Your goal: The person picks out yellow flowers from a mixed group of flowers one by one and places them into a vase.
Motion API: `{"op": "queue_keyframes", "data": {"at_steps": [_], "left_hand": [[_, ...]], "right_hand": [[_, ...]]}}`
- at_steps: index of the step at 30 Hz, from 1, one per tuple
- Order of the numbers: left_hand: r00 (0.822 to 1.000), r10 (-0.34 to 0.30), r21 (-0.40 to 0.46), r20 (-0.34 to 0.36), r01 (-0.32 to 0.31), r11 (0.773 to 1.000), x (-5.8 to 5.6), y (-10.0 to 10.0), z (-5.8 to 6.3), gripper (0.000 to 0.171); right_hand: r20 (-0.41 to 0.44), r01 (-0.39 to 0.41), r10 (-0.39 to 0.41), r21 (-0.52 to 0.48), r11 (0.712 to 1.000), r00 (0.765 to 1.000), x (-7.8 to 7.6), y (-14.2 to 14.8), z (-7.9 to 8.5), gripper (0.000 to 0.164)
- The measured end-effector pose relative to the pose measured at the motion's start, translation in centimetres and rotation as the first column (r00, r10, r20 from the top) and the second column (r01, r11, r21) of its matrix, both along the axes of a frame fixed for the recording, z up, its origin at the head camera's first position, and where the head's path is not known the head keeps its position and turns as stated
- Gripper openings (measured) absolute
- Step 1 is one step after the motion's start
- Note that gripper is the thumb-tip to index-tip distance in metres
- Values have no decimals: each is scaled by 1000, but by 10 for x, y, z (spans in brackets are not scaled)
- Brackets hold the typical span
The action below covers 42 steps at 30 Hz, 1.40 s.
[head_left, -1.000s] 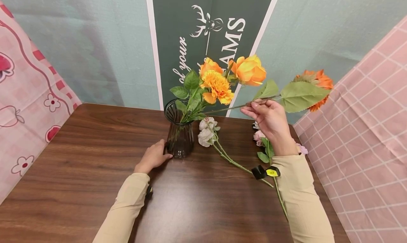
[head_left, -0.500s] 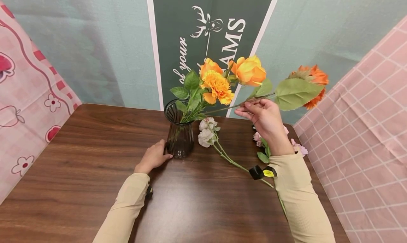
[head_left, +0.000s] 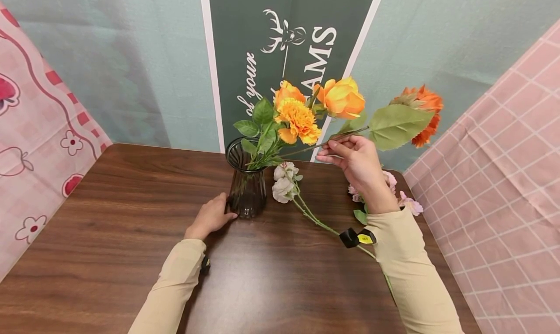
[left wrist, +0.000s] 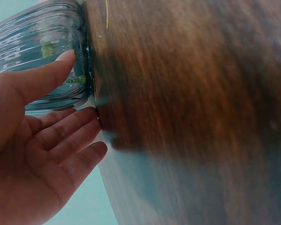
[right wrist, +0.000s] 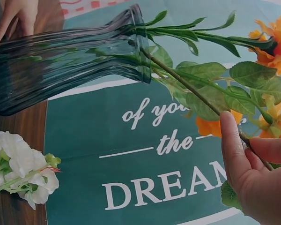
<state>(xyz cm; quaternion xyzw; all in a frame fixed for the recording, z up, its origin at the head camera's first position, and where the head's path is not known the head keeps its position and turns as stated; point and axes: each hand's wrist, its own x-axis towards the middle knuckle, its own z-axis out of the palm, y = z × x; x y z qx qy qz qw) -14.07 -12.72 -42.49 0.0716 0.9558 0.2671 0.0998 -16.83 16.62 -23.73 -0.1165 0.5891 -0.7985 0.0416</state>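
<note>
A dark, ribbed glass vase [head_left: 247,198] stands upright on the table, with orange roses [head_left: 343,99] and a ruffled yellow-orange flower [head_left: 298,120] leaning out rightward. My left hand [head_left: 213,216] rests against its lower left side. In the left wrist view the thumb [left wrist: 44,78] lies along the glass and the other visible fingers extend loosely beside the base. My right hand [head_left: 359,165] pinches the brown stem [right wrist: 193,89] of an artificial orange sunflower [head_left: 424,113] with large green leaves. The sunflower tilts far right; its stem's lower end is inside the vase mouth.
A white flower stem [head_left: 284,188] lies on the brown table [head_left: 131,217], right of the vase. Pink flowers [head_left: 410,203] lie farther right, partly hidden by the right arm. A teal and green cloth hangs behind; pink cloths [head_left: 516,178] flank both sides.
My right hand has moved left toward the vase with the sunflower, whose head has shifted left and slightly up. More pink flowers show behind the right wrist. The left hand and vase have stayed put.
</note>
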Motion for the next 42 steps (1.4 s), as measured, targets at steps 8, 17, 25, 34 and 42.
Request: {"op": "queue_keyframes", "data": {"at_steps": [8,17,25,34,42], "left_hand": [[1000,-2,1,-3,2,1000,0,0,1,52],[1000,0,0,-14,0,1000,0,-1,0,50],[1000,-4,2,-23,4,1000,0,-1,1,50],[1000,-5,1,-16,5,1000,1,-1,2,51],[1000,-5,6,-12,5,1000,1,-1,2,51]], "right_hand": [[-21,-2,3,75,997,1000,2,-9,1,8],[-43,19,-11,201,979,999,0,-15,2,8],[-52,19,-9,204,979,999,0,-20,1,6],[-27,23,-17,234,972,1000,-2,-27,0,6],[-30,33,-26,245,969,999,-2,-29,-2,7]]}}
